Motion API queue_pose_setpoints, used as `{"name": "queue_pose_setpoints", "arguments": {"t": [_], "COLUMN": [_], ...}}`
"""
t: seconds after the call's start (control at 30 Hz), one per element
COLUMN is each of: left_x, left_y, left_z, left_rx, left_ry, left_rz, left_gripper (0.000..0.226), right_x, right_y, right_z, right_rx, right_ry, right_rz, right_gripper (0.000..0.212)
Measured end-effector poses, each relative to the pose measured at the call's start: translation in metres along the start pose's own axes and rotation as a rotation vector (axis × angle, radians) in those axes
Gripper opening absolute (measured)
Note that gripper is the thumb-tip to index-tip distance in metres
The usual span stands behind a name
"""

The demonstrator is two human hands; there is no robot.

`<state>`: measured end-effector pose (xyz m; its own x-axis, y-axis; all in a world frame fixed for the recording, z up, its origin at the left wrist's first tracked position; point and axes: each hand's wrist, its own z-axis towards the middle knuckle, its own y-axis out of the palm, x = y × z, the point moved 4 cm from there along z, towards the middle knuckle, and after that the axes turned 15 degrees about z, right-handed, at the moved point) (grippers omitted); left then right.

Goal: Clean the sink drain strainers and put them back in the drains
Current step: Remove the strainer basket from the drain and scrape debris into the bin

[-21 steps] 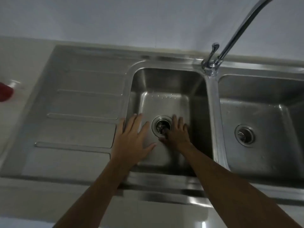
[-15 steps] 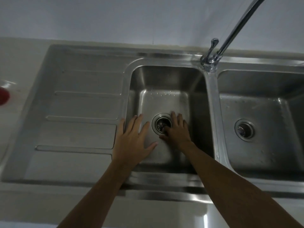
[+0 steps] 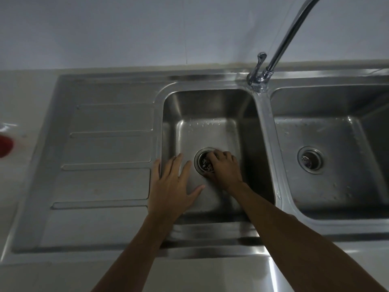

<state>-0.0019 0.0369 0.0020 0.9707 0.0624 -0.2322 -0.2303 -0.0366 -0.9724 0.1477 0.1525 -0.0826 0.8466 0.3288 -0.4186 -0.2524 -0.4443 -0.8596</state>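
Observation:
A steel double sink fills the view. In the left basin a perforated strainer sits in the drain. My right hand lies over the right half of that drain, fingers curled down onto the strainer and hiding part of it. My left hand hovers with fingers spread over the basin's left edge, holding nothing. The right basin has a second strainer seated in its drain, untouched.
A ribbed draining board lies left of the basins. A chrome tap with a long curved spout stands on the divider at the back. A red object sits on the counter at the far left edge.
My right hand's fingers, earlier lying flat beside the drain, have curled over it onto the strainer. The left hand has kept its place.

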Motion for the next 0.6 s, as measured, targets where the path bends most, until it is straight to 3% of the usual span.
{"name": "queue_pose_setpoints", "arguments": {"t": [0.13, 0.23, 0.37, 0.6], "left_x": [-0.004, 0.002, 0.030, 0.143], "left_y": [-0.006, -0.023, -0.067, -0.140], "left_z": [-0.003, -0.008, 0.003, 0.049], "left_rx": [-0.060, -0.077, 0.040, 0.085], "left_ry": [-0.038, -0.043, 0.020, 0.213], "left_rz": [-0.027, -0.045, -0.117, -0.140], "left_gripper": [0.087, 0.089, 0.083, 0.088], "right_x": [-0.010, -0.014, -0.006, 0.100], "right_y": [-0.029, -0.073, -0.148, -0.249], "right_z": [-0.012, -0.027, -0.056, -0.135], "right_rx": [0.026, 0.097, 0.217, 0.433], "right_ry": [0.031, 0.001, -0.034, 0.125], "right_rz": [0.100, 0.138, 0.154, 0.213], "right_gripper": [0.091, 0.092, 0.091, 0.084]}}
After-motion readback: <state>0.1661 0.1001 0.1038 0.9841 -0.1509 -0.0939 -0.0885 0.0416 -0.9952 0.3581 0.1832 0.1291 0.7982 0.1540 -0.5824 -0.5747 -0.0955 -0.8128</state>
